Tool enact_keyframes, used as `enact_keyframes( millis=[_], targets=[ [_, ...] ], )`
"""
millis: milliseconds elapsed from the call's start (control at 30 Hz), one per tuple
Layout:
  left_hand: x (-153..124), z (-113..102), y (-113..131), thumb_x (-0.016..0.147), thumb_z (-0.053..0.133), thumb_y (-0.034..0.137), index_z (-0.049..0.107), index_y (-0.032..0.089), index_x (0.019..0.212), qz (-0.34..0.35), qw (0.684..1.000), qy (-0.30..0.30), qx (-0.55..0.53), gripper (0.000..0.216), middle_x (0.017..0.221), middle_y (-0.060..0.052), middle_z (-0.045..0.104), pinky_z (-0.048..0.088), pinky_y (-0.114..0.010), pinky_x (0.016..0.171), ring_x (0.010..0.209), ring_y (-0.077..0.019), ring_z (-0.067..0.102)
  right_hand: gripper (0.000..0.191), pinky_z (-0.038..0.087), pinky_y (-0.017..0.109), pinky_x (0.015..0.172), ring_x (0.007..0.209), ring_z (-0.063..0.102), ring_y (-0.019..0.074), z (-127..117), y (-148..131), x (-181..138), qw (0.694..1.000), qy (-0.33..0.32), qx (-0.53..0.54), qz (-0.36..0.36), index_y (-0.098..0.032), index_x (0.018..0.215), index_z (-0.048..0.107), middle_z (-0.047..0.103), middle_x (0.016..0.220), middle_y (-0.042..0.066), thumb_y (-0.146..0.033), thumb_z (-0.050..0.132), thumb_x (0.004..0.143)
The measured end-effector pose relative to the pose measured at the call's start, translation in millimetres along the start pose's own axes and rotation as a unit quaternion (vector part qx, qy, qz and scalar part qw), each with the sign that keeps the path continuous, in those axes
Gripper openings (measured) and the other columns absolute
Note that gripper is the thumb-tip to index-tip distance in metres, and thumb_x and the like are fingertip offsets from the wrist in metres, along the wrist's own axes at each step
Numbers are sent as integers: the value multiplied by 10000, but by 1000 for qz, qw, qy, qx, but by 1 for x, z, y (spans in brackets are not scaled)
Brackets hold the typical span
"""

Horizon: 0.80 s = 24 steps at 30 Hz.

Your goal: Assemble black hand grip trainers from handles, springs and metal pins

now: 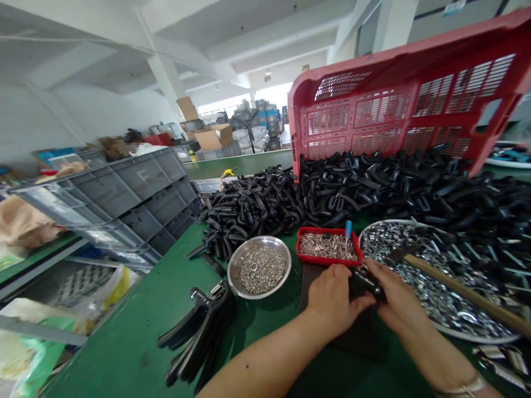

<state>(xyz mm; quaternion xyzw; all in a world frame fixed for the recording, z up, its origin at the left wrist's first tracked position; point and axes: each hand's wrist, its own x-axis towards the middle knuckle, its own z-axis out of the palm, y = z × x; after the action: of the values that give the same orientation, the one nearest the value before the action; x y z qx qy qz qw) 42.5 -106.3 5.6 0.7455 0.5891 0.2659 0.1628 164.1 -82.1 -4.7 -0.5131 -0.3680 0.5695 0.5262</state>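
Both my hands meet over a dark plate point(307, 282) on the green table. My left hand point(332, 296) is closed round one side of a black plastic handle point(360, 283), its thumb pressed along the near side. Closed on the other end is my right hand point(396, 296). Shiny metal shows at the top of the handle; the fingers hide much of it. Just beyond stands a red tray point(299, 250) of small metal pins, with a blue-handled screwdriver point(348, 229) in it. A metal bowl point(232, 276) of small metal pieces sits left of my hands.
Black handles point(257, 204) are heaped at the back, under a tipped red crate point(296, 127). On the right, a hammer point(464, 287) lies across a wide dish point(443, 333) of metal parts. Spring-fitted black hand grips point(203, 331) lie front left. Grey crates point(124, 193) stand left.
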Motion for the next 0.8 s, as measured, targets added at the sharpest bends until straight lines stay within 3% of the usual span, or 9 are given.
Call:
enact_keyframes(
  millis=[167, 200, 267, 300, 367, 500, 700, 767, 800],
  targets=[
    [38, -40, -31, 668, 568, 574, 582, 236, 880, 64, 978, -195, 41, 399, 835, 7, 642, 463, -264, 650, 741, -167, 594, 255, 479, 271, 500, 723, 604, 191, 1, 16, 4, 996, -67, 31, 42, -219, 831, 541, 633, 781, 26, -440, 582, 710],
    [51, -50, -42, 710, 533, 552, 597, 249, 866, 37, 978, -197, 57, 346, 849, 14, 649, 460, -249, 661, 768, -159, 598, 248, 455, 246, 461, 686, 589, 174, 0, 19, 3, 996, -70, 30, 37, -216, 815, 537, 616, 751, 19, -435, 587, 710],
    [79, -68, -65, 812, 436, 455, 592, 257, 935, -121, 979, -50, 157, 281, 983, -10, 636, 442, -264, 757, 912, -169, 581, 241, 391, 203, 396, 607, 536, 134, -2, 23, 3, 997, -67, 33, 13, -205, 754, 520, 561, 685, -2, -426, 604, 705],
    [93, -73, -77, 828, 428, 394, 570, 213, 1009, -163, 969, -21, 183, 292, 1085, -75, 598, 421, -315, 819, 1007, -211, 546, 248, 370, 193, 382, 580, 505, 118, -2, 25, 4, 997, -66, 34, -1, -200, 723, 508, 528, 659, -12, -424, 611, 702],
    [116, -76, -100, 769, 538, 339, 559, 139, 1035, -205, 958, -21, 200, 333, 1113, -163, 572, 407, -371, 846, 1053, -275, 521, 268, 358, 185, 373, 552, 457, 98, -3, 27, 7, 998, -62, 23, -22, -195, 686, 483, 475, 629, -29, -426, 619, 699],
    [133, -66, -129, 625, 701, 283, 565, 143, 1010, -242, 952, -46, 183, 432, 1051, -152, 610, 438, -345, 811, 995, -275, 564, 298, 347, 187, 329, 528, 464, 105, -7, 33, 11, 997, -62, -46, -13, -209, 759, 473, 459, 629, -38, -474, 596, 703],
    [124, -68, -102, 852, 434, 289, 319, 210, 1275, -214, 965, 79, 132, 445, 1198, -89, 531, 383, -291, 904, 1111, -182, 488, 352, 310, 157, 307, 517, 492, 93, -10, 37, 19, 998, -51, -35, 30, -197, 777, 512, 550, 709, -8, -472, 665, 620],
    [114, -68, -76, 856, 413, 253, 230, 161, 1323, -107, 972, 208, 6, 510, 1219, -114, 507, 376, -290, 912, 1112, -188, 482, 356, 276, 143, 302, 517, 476, 83, -9, 32, 21, 998, -39, -4, 58, -198, 760, 536, 564, 732, 3, -471, 684, 586],
    [106, -67, -62, 849, 420, 247, 250, 158, 1313, -57, 971, 225, -55, 502, 1220, -113, 503, 377, -288, 911, 1108, -190, 483, 357, 278, 150, 302, 516, 476, 87, -8, 28, 20, 997, -33, 2, 69, -204, 757, 545, 570, 738, 8, -474, 689, 572]
  ],
)
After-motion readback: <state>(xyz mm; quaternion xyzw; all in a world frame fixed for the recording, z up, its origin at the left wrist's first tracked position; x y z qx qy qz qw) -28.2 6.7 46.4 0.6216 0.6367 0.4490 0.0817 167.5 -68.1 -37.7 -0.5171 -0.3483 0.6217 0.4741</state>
